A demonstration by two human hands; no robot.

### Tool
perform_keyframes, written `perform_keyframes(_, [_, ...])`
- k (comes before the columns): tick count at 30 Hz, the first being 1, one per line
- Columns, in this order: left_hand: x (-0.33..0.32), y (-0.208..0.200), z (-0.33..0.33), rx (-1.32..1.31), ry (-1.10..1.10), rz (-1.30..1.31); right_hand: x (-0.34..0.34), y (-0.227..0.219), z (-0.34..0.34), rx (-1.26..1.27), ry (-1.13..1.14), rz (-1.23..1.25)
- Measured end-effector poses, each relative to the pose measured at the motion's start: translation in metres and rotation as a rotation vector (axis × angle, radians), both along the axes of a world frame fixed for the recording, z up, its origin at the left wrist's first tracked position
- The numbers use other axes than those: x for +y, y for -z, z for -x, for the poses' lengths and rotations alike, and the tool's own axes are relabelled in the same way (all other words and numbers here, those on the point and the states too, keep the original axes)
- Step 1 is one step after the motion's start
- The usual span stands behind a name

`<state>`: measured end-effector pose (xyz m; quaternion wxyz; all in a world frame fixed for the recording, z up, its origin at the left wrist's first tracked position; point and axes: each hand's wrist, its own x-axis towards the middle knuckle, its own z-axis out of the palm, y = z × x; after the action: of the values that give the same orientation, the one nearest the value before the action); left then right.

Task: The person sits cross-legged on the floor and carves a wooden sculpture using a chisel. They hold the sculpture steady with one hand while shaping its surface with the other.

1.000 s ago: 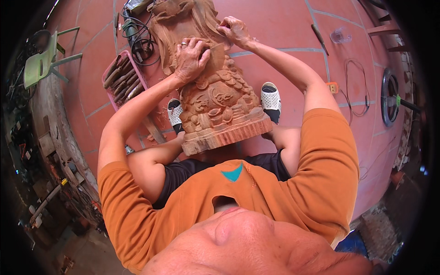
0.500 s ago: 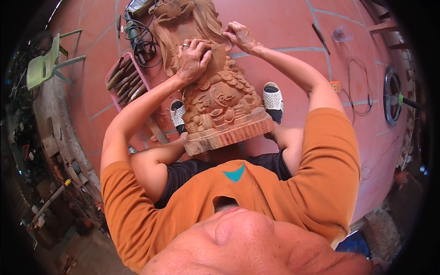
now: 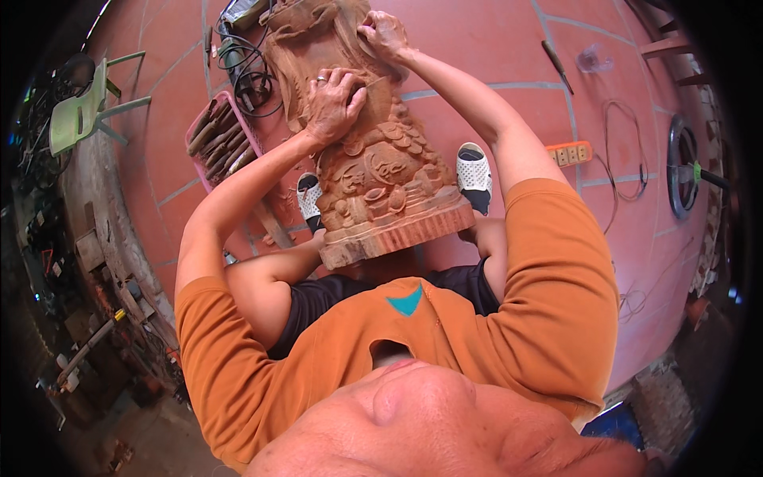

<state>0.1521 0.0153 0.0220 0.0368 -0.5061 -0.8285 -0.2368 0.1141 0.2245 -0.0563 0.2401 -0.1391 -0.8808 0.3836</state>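
A carved reddish-brown wooden statue point(image 3: 381, 171) lies between my legs, its flat base towards me and its far end running out at the top edge. My left hand point(image 3: 337, 103) rests on its middle, fingers bent and apart, a ring on one of them. Farther up, at the carving's right edge, my right hand point(image 3: 385, 36) is closed with its fingertips against the wood. Whatever those fingers may hold is too small or hidden to make out. Fine wood dust coats the carved surface.
Left of the statue stands a pink basket point(image 3: 224, 141) of wooden-handled tools, with a corded power tool point(image 3: 235, 63) beyond it. A green chair point(image 3: 79, 119) is farther left. To the right lie a thin dark tool point(image 3: 556, 65), an orange power strip point(image 3: 569, 153) and a wheel point(image 3: 680, 167).
My right hand has moved up and left along the carving's right edge, baring more of the power strip. My left hand has stayed in place on the statue.
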Motion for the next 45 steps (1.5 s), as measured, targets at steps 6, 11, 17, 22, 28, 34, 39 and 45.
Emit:
perform_keyframes(6, [-0.004,0.004,0.000,0.004,-0.016,0.012,-0.003,-0.002,-0.031,-0.074,-0.055,0.106])
perform_keyframes(11, [0.001,0.000,-0.001,0.008,0.003,-0.010,-0.002,0.007,0.004,0.031,0.090,0.042])
perform_keyframes(17, [-0.005,0.004,0.001,0.001,0.000,0.003,-0.004,0.003,0.005,-0.111,0.057,0.076])
perform_keyframes(22, [-0.003,0.004,0.001,0.009,-0.012,0.009,0.002,-0.010,-0.026,-0.197,-0.029,0.159])
perform_keyframes(28, [0.002,0.004,0.001,0.032,0.004,-0.002,0.006,0.000,0.010,-0.112,0.104,0.098])
perform_keyframes(34, [-0.002,0.004,0.001,0.019,0.002,0.006,-0.001,0.000,0.001,-0.106,0.044,0.083])
perform_keyframes(39, [-0.002,0.003,0.000,0.008,-0.001,0.019,0.006,-0.005,-0.015,-0.116,-0.065,0.116])
perform_keyframes(45, [0.000,0.001,0.000,0.016,0.004,0.015,0.014,0.004,0.015,-0.105,0.090,0.110])
